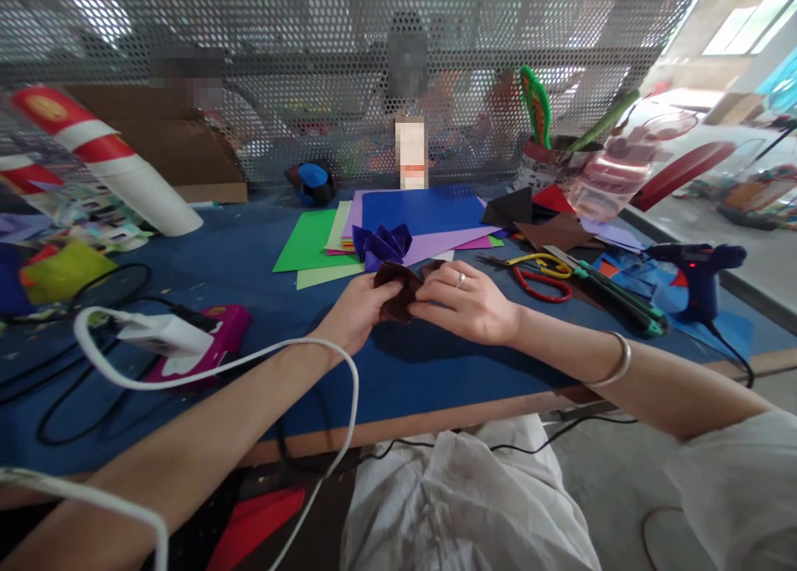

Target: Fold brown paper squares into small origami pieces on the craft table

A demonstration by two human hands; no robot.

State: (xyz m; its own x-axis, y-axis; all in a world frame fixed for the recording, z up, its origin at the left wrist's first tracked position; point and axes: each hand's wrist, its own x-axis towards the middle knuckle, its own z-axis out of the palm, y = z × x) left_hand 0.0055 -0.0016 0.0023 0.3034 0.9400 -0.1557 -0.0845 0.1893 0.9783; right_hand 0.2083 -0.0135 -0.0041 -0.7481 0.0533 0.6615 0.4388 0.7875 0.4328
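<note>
A piece of folded brown paper (398,292) is held between both hands above the blue tabletop, close to its front edge. My left hand (364,305) pinches its left side, thumb lying on top. From the right, my right hand (468,304), with a ring on one finger, grips the other side with bent fingers. Just behind the brown paper stands a folded purple paper piece (382,244) with pointed petals. Beyond that lies a stack of coloured sheets, topped by a dark blue sheet (417,210). The fingers partly cover the brown paper's shape.
Scissors (541,274), a green utility knife (616,293) and a glue gun (701,280) lie to the right. At left sits a purple power strip (215,339); a white cable (249,357) crosses over my left forearm. A perforated metal screen (280,81) stands behind the table.
</note>
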